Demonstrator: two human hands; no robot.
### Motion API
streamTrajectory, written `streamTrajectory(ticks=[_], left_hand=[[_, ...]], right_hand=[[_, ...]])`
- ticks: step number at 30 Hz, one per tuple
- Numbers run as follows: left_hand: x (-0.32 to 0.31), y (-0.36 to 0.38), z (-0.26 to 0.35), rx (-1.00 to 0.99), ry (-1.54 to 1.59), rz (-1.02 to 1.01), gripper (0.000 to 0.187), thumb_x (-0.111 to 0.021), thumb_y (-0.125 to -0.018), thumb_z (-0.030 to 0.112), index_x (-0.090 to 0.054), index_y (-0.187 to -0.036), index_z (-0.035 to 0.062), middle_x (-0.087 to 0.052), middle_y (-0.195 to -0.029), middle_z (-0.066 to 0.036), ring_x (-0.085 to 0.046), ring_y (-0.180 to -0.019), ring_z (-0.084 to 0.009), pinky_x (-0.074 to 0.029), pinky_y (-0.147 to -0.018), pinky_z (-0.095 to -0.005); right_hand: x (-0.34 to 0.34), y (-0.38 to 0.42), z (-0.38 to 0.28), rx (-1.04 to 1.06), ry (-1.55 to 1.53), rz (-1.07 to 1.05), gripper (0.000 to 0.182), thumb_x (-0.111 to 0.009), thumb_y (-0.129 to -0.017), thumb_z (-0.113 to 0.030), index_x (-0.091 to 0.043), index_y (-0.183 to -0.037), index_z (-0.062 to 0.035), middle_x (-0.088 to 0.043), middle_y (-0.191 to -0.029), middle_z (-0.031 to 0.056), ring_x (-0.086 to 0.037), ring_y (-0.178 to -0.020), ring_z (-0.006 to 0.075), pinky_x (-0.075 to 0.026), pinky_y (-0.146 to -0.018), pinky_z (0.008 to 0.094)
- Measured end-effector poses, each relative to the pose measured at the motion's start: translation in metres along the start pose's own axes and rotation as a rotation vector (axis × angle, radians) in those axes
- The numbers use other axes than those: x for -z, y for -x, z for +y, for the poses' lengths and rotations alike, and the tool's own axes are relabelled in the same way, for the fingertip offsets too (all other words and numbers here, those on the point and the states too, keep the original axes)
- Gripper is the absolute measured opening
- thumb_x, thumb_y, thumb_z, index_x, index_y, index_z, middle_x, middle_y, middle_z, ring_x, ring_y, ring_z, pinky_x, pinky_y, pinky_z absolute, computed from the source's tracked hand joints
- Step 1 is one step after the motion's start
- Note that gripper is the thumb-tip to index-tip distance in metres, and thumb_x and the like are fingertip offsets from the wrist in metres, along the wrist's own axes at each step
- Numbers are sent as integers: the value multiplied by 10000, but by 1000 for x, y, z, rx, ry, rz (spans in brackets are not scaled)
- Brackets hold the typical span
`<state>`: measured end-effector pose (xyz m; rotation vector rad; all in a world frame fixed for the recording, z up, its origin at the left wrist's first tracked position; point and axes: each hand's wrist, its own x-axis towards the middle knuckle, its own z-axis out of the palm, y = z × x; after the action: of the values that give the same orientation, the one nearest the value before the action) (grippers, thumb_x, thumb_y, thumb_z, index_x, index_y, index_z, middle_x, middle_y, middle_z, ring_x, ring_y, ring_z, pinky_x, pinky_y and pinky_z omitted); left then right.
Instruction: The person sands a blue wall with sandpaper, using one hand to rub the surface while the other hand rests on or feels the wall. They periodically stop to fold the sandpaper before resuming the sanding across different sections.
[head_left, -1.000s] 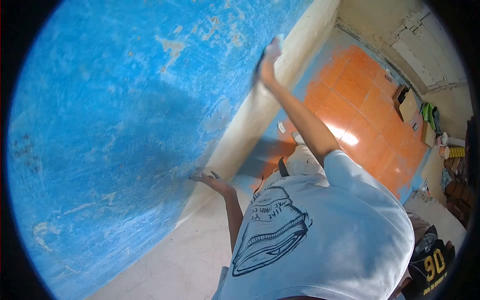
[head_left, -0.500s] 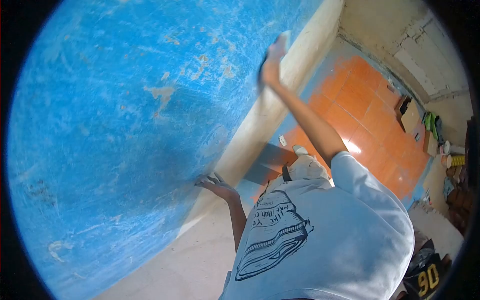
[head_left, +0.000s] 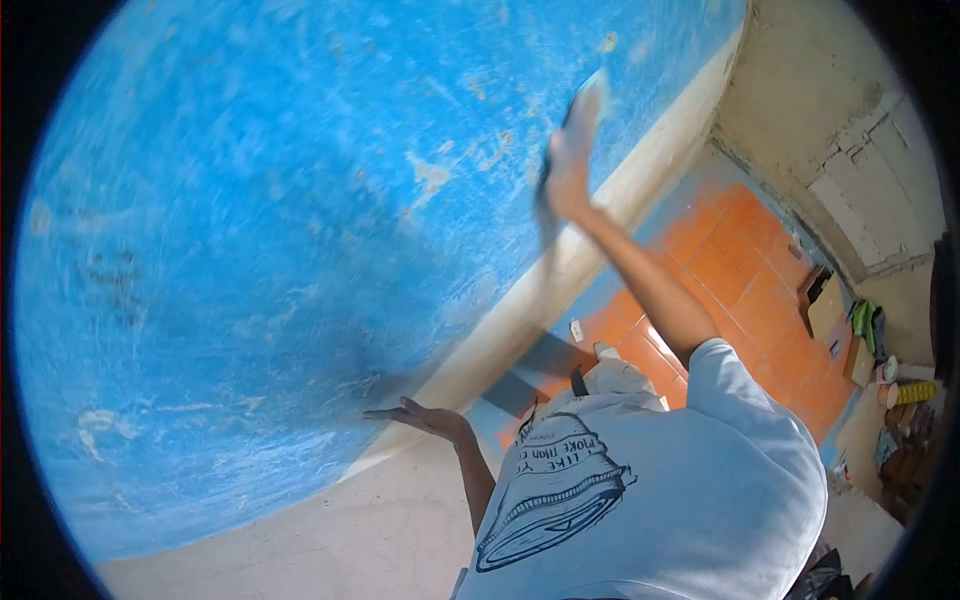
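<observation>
A scuffed blue wall (head_left: 300,250) with pale worn patches fills the left of the view, with a cream band (head_left: 490,335) along its lower edge. My right hand (head_left: 575,155) lies stretched along the blue surface, smeared by motion. A thin pale edge shows past its fingertips, and a dark edge runs along its side; I cannot tell what it presses there. My left hand (head_left: 430,415) is open, fingers straight and thumb apart, its fingertips at the border of blue paint and cream band. Dust whitens that hand's fingers.
Below the wall is an orange tiled floor (head_left: 730,260) with greyish dusty edges. A small white object (head_left: 576,331) lies near my foot (head_left: 605,352). An open cardboard box (head_left: 823,302), green cloth (head_left: 863,322) and a yellow item (head_left: 912,392) sit along the right side.
The view has shifted, so the wall's patches sit further right. My right hand has moved off the cream border onto the blue paint. My left hand's fingers are straighter.
</observation>
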<state>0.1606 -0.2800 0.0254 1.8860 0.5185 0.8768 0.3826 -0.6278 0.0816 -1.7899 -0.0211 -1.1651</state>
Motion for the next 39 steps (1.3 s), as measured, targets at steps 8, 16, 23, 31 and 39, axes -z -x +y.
streamTrajectory(ticks=[8, 16, 23, 31, 39], left_hand=[[42, -33, 20, -250, -98, -58, 870, -358, -1074, 579, 61, -1653, 82, 134, -1714, -194, 96, -1589, -351, 16, -1276, -530], [144, -92, -5, -212, -218, -64, 831, -302, -1073, 611, -38, -1664, 90, 144, -1705, -225, 104, -1575, -420, -22, -1254, -601], [190, -132, -24, -291, -273, -127, 788, -289, -1096, 559, -66, -1656, 53, 164, -1675, -294, 89, -1552, -496, -128, -1231, -642], [243, -151, -66, -361, -270, -139, 834, -327, -1084, 581, -33, -1656, 50, 173, -1666, -312, 84, -1551, -501, -126, -1235, -631], [249, -154, -82, -229, -191, -126, 885, -374, -1075, 580, 58, -1650, 64, 202, -1671, -280, 106, -1558, -473, -78, -1251, -611]], right_hand=[[-67, 115, -113, 194, 22, -234, 721, -324, -1099, -378, -83, -1630, 45, 39, -1704, 274, 59, -1582, 424, 46, -1258, 559], [-81, 47, -103, 26, -43, 60, 648, -333, -1111, -317, -161, -1624, 40, -89, -1712, 236, -80, -1588, 372, -37, -1277, 485], [-155, 156, -216, 88, -257, 190, 701, -394, -1103, -299, -86, -1628, 50, -40, -1721, 227, -53, -1594, 371, -22, -1267, 533], [-143, 145, -273, 168, -141, 34, 695, -401, -1099, -342, -159, -1613, 57, -29, -1695, 297, -7, -1585, 419, -20, -1269, 547], [-195, 225, -320, 114, -116, 22, 778, -400, -1103, -384, -36, -1614, 76, 27, -1689, 313, 69, -1567, 466, 54, -1257, 534]])
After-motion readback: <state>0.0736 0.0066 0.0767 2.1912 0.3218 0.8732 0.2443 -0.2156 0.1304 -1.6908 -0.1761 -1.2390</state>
